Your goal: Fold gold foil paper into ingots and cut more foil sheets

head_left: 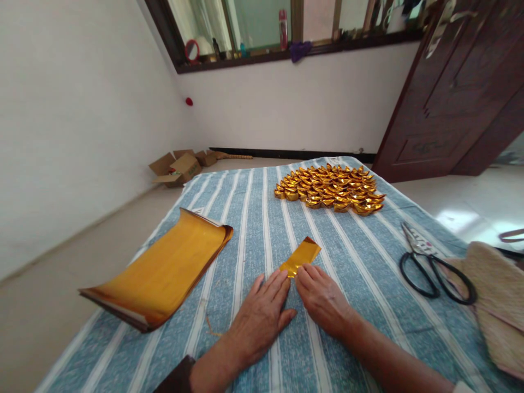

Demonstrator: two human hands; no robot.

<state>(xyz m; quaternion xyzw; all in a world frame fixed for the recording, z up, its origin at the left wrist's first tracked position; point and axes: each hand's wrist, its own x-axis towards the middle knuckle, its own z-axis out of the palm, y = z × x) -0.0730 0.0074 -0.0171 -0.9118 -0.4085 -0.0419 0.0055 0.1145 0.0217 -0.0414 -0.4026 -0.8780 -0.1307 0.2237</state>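
Head view, lower centre.

A: State of the hands?

B: Left hand (pixel 262 316) lies flat on the blue-and-white striped cloth (pixel 360 262), fingers extended and close together, tips at the near end of a folded strip of gold foil paper (pixel 301 255). Right hand (pixel 323 297) lies palm down beside it, fingertips pressing that same end. Neither hand grips anything.

A: Surroundings?

B: Curled stack of gold paper sheets (pixel 159 270) at left. Cluster of folded gold paper ingots (pixel 329 188) above centre. Black-handled scissors (pixel 434 267) at right, well apart from the hands.
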